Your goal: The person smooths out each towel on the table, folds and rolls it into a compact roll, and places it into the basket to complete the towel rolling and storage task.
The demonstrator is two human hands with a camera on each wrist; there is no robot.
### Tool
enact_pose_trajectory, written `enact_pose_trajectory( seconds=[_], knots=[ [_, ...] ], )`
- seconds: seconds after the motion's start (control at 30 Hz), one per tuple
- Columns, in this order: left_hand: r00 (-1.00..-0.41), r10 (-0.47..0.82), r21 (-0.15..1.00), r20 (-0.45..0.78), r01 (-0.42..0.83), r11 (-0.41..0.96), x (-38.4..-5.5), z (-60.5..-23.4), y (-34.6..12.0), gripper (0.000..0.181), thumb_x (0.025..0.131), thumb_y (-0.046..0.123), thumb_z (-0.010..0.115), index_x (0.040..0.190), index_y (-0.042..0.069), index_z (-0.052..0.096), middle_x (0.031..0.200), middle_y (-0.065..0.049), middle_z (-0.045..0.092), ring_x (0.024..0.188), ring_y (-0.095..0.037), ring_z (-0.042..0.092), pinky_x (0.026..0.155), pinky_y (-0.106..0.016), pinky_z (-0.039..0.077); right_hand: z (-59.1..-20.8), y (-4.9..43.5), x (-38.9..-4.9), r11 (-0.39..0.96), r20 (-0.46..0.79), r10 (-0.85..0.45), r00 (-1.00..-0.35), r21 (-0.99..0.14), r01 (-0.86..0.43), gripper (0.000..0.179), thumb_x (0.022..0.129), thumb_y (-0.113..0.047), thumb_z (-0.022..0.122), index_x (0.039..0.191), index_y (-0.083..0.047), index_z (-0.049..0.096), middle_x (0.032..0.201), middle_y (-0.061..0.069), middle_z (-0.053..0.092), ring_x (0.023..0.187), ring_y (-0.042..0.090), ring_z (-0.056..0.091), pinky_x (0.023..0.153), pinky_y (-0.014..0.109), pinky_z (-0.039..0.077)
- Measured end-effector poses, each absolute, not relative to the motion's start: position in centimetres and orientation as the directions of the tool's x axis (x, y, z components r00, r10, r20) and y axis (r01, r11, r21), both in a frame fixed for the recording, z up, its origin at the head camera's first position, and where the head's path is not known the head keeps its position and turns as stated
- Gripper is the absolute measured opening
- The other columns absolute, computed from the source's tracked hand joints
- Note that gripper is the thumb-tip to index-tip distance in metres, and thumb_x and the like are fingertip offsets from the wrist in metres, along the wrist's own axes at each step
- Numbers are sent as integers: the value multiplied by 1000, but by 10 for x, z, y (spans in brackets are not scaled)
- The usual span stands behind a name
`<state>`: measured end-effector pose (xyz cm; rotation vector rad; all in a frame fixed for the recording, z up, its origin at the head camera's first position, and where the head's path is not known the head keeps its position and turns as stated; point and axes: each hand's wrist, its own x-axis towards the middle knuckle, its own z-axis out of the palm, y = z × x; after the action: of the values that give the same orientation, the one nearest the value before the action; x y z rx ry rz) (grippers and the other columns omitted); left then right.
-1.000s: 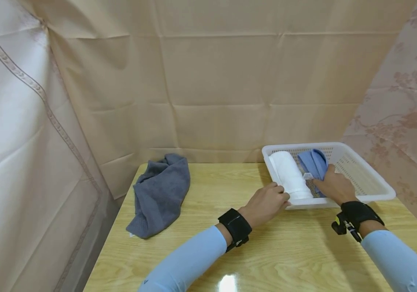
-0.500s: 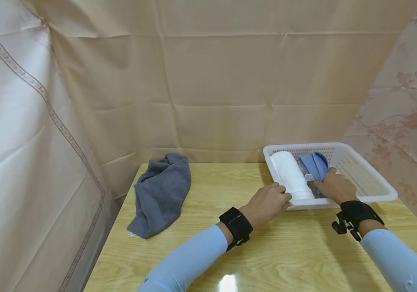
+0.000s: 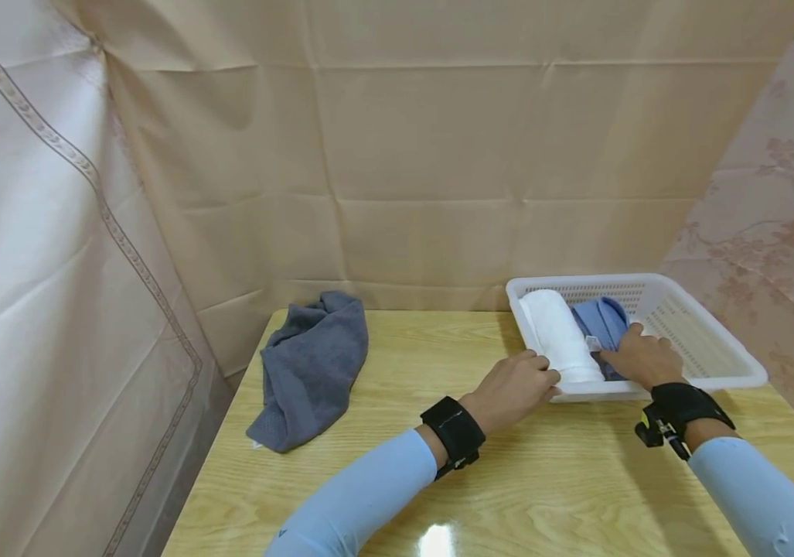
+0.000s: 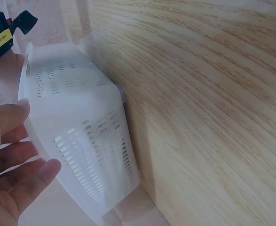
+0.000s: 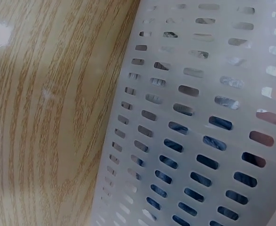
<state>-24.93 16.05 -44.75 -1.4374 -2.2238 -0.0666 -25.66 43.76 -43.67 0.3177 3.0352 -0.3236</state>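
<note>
A white perforated plastic basket (image 3: 706, 333) stands at the right of the table. In it a rolled white towel (image 3: 558, 333) lies along the left side, with a folded blue towel (image 3: 597, 319) beside it; a small white tag shows between the two. My left hand (image 3: 513, 387) holds the basket's front left corner, thumb and fingers at the rim (image 4: 27, 89) in the left wrist view. My right hand (image 3: 643, 360) reaches over the front rim and grips the blue towel's near right side, its fingertips partly hidden. Through the slots in the right wrist view, blue cloth (image 5: 199, 179) shows.
A crumpled grey towel (image 3: 313, 379) lies at the table's back left. The wood-grain table (image 3: 543, 487) meets a beige cloth backdrop (image 3: 424, 155) behind. Patterned fabric (image 3: 779, 255) hangs close beside the basket on the right.
The blue towel has sunk lower in the basket, with my right hand moving slightly down along with it. My left hand stays at the basket's corner. The head view has shifted slightly.
</note>
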Motion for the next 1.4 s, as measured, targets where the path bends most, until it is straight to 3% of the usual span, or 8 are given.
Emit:
enact_pose_trajectory(
  seconds=[0.27, 0.53, 0.73, 0.83, 0.97, 1.1, 1.3, 1.4],
  knots=[
    [-331, 848, -219, 414, 868, 446, -250, -448, 162, 21, 105, 36, 61, 97, 22, 76, 90, 9, 64, 80, -5, 55, 70, -13, 45, -437, 437, -259, 953, -155, 205, -966, -194, 233, 94, 97, -44, 58, 133, 33, 19, 119, 56, 45, 114, 71, 39, 92, 71, 38],
    [-346, 847, -208, 403, 867, 453, -249, -447, 162, 21, 104, 36, 62, 99, 22, 77, 92, 9, 66, 82, -5, 56, 71, -12, 45, -441, 440, -262, 971, -154, 151, -976, -163, 176, 92, 98, -43, 57, 129, 36, 21, 117, 55, 48, 114, 71, 42, 97, 72, 34],
    [-356, 845, -188, 398, 870, 455, -248, -446, 161, 22, 105, 35, 62, 99, 22, 79, 92, 9, 66, 82, -4, 56, 70, -11, 45, -439, 441, -263, 980, -151, 93, -984, -163, 117, 80, 100, -43, 56, 120, 32, 39, 96, 41, 58, 85, 51, 60, 75, 58, 50],
    [-360, 846, -176, 394, 874, 454, -248, -446, 160, 24, 105, 35, 62, 97, 21, 79, 91, 8, 64, 81, -4, 56, 69, -11, 44, -435, 438, -264, 985, -155, 54, -986, -155, 78, 74, 100, -42, 56, 119, 29, 44, 85, 31, 60, 71, 38, 60, 62, 49, 50],
    [-361, 843, -168, 397, 875, 454, -248, -445, 158, 25, 105, 35, 61, 96, 21, 79, 92, 7, 64, 82, -5, 56, 70, -11, 45, -432, 434, -263, 989, -172, 34, -984, -135, 58, 71, 100, -38, 55, 125, 27, 42, 85, 30, 60, 72, 38, 59, 61, 49, 49],
    [-359, 842, -165, 403, 877, 452, -250, -445, 155, 24, 106, 33, 61, 99, 21, 80, 94, 7, 65, 86, -6, 56, 72, -11, 46, -432, 431, -265, 990, -179, 48, -983, -125, 71, 75, 100, -37, 54, 132, 28, 35, 96, 40, 59, 82, 50, 63, 64, 55, 51],
    [-346, 865, -82, 364, 913, 400, -259, -447, 141, 27, 105, 32, 62, 125, 17, 74, 119, 3, 67, 108, -10, 57, 92, -14, 44, -443, 446, -265, 984, -123, -50, -991, -178, -27, 78, 101, -39, 57, 131, 30, 36, 104, 44, 59, 86, 52, 64, 69, 56, 52],
    [-433, 832, -56, 346, 876, 479, -267, -448, 115, 35, 105, 35, 62, 133, 16, 69, 136, -3, 62, 122, -17, 56, 98, -22, 47, -443, 453, -262, 971, -74, -91, -993, -229, -71, 81, 100, -47, 60, 130, 27, 45, 109, 43, 61, 89, 51, 65, 73, 58, 51]
  ],
)
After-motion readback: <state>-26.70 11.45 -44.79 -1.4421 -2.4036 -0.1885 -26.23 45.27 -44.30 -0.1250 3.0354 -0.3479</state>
